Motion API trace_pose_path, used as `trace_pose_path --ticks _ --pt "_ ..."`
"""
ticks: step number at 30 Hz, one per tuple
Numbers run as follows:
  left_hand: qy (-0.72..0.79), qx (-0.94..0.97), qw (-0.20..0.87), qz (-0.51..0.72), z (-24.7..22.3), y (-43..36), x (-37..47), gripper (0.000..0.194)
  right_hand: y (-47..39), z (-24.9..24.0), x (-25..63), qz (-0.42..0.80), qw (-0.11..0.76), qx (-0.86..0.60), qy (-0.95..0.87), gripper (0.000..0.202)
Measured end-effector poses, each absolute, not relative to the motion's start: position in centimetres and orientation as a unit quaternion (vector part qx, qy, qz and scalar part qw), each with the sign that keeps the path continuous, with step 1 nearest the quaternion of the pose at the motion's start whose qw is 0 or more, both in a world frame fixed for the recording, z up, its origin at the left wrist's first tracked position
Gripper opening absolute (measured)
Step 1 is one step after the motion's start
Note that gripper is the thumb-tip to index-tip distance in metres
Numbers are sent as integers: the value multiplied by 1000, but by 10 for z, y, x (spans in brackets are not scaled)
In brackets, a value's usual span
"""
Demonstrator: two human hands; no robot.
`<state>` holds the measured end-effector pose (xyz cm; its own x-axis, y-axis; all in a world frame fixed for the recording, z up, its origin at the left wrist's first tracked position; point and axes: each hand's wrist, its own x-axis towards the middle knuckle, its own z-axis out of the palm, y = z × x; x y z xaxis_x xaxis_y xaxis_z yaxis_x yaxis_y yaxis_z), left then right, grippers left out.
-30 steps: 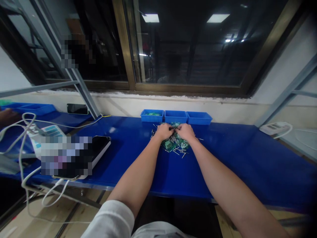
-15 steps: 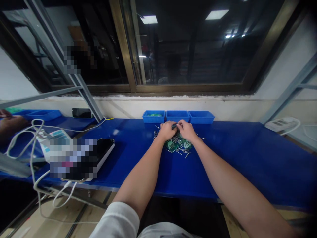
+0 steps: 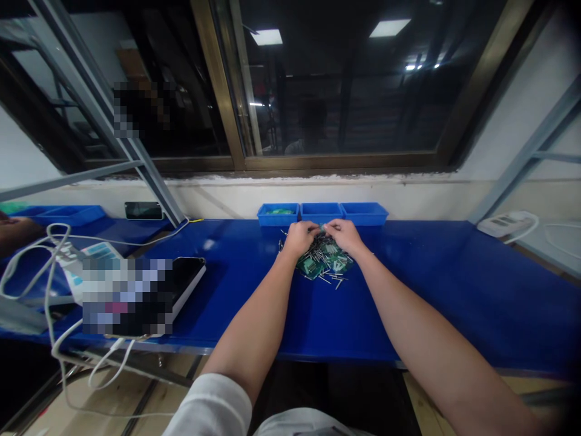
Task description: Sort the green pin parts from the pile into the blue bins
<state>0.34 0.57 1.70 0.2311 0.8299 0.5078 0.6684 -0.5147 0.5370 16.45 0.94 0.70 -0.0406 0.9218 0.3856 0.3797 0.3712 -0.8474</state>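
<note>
1. On the blue tabletop (image 3: 336, 327) straight ahead of me, a loose pile (image 3: 320, 260) of green boards and slim silvery rods lies just short of three blue trays, with a few rods strewn about its near edge.
2. My left hand (image 3: 300, 239) is over the far left part of the pile, its fingers and thumb drawn together on a small green piece (image 3: 322, 229).
3. My right hand (image 3: 344, 235) comes in from the other side, fingertips pinched on that same piece; the two hands nearly meet there. The piece is mostly covered, so I can't make out its shape.
4. Behind my hands, the left tray (image 3: 278, 222) has green pieces in it; the middle tray (image 3: 321, 213) and the right tray (image 3: 364, 215) continue the row.
5. Well off to my left I see a dark-screened device (image 3: 189, 269), partly blurred out, with white cables (image 3: 128, 357) at its near end. Farther back, a phone (image 3: 143, 211) leans near the wall.
6. At the far left edge, another person's hand (image 3: 18, 233) shows beside more blue trays (image 3: 86, 214).
7. Toward my right, a white device (image 3: 506, 224) sits by the grey metal frame (image 3: 521, 151).
</note>
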Motion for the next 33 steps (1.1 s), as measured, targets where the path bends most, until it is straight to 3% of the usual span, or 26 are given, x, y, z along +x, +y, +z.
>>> trace_pose_path --ticks 6,11,26,30,33 --pt "466 755 121 445 21 3 4 16 13 6 168 316 530 -423 -664 22" --pt "432 735 228 470 20 3 5 32 16 7 170 274 557 -425 -659 21" --pt "391 684 378 485 11 14 0 23 10 11 172 275 451 -465 -710 27" --pt "388 676 401 481 12 13 2 27 7 17 175 372 430 -475 -671 29" --pt "406 674 385 482 10 16 2 37 8 19 179 470 462 -486 -574 27"
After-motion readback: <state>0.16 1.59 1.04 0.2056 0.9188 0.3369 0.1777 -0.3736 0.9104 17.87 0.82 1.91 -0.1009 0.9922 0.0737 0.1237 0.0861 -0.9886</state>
